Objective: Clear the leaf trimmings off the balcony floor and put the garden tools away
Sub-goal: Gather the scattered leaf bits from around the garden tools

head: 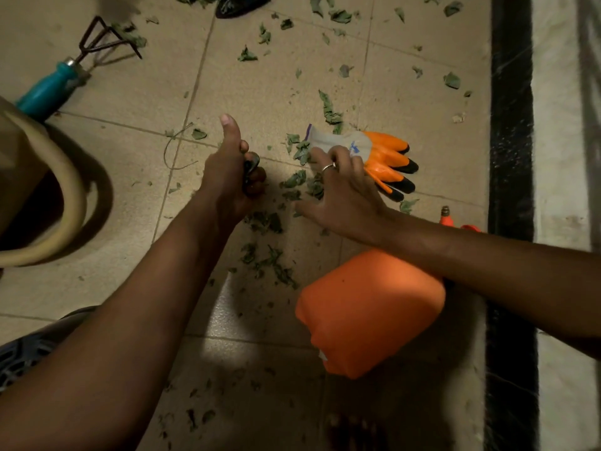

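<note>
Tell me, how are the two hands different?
The left hand is curled round a small dark thing, thumb sticking up; the right hand has its fingers spread. The right hand wears a ring; the left shows none. The right hand reaches over the orange glove; the left does not. Both are above leaf trimmings on the floor.

No word, brand or number could be read anywhere in the view. The garden glove [344, 141] carried a small blue mark on its grey back, a logo or a few characters, too small and blurred to make out. A dark object [242, 6] at the top edge of the view bore pale, scribbled markings — likewise illegible.
</note>
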Motion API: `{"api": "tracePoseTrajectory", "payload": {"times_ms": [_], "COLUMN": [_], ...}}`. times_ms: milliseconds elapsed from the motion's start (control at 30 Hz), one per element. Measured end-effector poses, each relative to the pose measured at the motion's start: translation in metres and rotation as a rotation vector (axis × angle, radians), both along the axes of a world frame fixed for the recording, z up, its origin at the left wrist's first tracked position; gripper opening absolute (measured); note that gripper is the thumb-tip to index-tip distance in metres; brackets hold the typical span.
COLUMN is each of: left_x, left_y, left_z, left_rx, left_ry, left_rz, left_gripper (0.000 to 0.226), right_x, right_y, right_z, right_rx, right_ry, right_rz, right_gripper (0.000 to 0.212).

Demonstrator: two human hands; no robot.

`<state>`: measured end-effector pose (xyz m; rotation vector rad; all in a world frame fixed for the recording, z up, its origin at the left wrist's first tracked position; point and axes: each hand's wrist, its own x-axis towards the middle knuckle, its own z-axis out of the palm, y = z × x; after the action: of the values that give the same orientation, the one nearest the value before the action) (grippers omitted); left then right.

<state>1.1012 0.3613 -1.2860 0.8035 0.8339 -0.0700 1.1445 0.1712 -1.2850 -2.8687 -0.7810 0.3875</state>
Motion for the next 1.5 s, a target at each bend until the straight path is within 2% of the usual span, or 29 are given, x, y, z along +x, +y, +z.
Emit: {"api": "tracePoseTrajectory", "payload": {"times_ms": [67, 167, 267, 400, 433, 500, 700, 833, 933, 1100, 1200, 1400, 1500], "left_x": [-0.001, -0.003, -0.006, -0.010, -0.012, -0.014, -0.019, -0.015, -0.011, -0.010, -0.010, -0.008, -0.010], "left_y": [0.001, 0.003, 0.006, 0.011, 0.012, 0.015, 0.013, 0.008, 0.000, -0.006, -0.007, 0.001, 0.006], "left_z": [-0.001, -0.002, -0.003, -0.004, -0.005, -0.008, -0.013, -0.014, 0.001, 0.013, 0.013, 0.000, -0.003], "left_rx": [-0.002, 0.005, 0.019, 0.045, 0.048, 0.039, 0.088, -0.114, -0.238, -0.239, -0.253, -0.382, -0.320], "left_ry": [-0.005, -0.001, 0.014, 0.018, 0.020, 0.025, 0.051, -0.027, -0.070, -0.015, 0.008, -0.058, -0.021], "left_rz": [0.002, 0.004, 0.020, 0.025, 0.030, 0.050, 0.064, 0.035, 0.037, 0.000, -0.007, -0.007, -0.014], "left_gripper": [0.052, 0.052, 0.053, 0.053, 0.053, 0.053, 0.053, 0.085, 0.090, 0.093, 0.093, 0.102, 0.100], "right_x": [-0.003, -0.004, -0.004, -0.009, -0.009, -0.005, 0.023, 0.020, 0.012, 0.004, 0.004, 0.019, 0.018], "right_y": [0.005, 0.017, 0.026, 0.037, 0.040, 0.043, 0.067, 0.085, 0.092, 0.091, 0.090, 0.088, 0.087], "right_z": [-0.006, -0.007, -0.014, -0.018, -0.016, -0.014, 0.028, 0.038, 0.033, 0.028, 0.028, 0.020, 0.022], "right_rx": [-0.051, 0.005, 0.012, 0.084, 0.058, 0.104, 0.494, 0.769, 0.828, 0.796, 0.752, 0.538, 0.529], "right_ry": [0.086, 0.127, 0.135, 0.045, 0.049, 0.091, 0.314, 0.586, 0.600, 0.463, 0.445, 0.226, 0.254], "right_rz": [-0.069, -0.060, 0.057, 0.315, 0.353, 0.385, 0.050, -0.079, -0.072, -0.013, 0.038, 0.224, 0.251], "right_gripper": [0.101, 0.098, 0.075, 0.026, 0.019, 0.019, 0.020, 0.018, 0.020, 0.018, 0.020, 0.017, 0.010]}}
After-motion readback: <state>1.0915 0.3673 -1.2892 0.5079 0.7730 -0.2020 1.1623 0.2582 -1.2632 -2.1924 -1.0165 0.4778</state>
